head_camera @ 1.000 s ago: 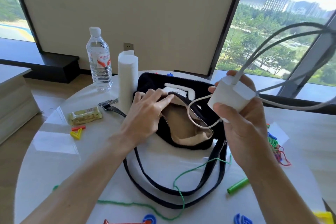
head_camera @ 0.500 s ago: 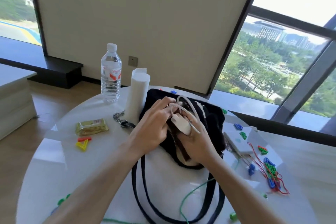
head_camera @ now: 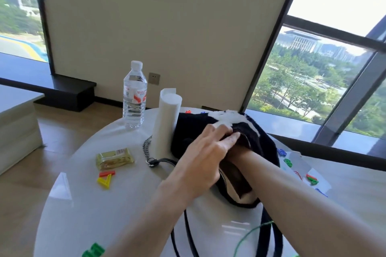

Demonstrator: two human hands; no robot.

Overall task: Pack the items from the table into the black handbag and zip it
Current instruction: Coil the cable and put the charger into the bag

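Since the earlier frame, right hand (head_camera: pixel 238 153) has sunk wrist-deep into black handbag (head_camera: pixel 194 131); its grip cannot be told. Left hand (head_camera: pixel 205 152) pinches the bag's opening edge. Bag lies on round white table (head_camera: pixel 83 204), between beige wall and windows, beside water bottle (head_camera: pixel 134 98).

bottle (head_camera: pixel 134 98) behind roll (head_camera: pixel 166 123), handbag (head_camera: pixel 188 131) right of roll

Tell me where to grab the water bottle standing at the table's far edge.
Wrap the fingers around the water bottle at its labelled middle, coming from the near left: it stands upright, and the white roll crowds its right side.
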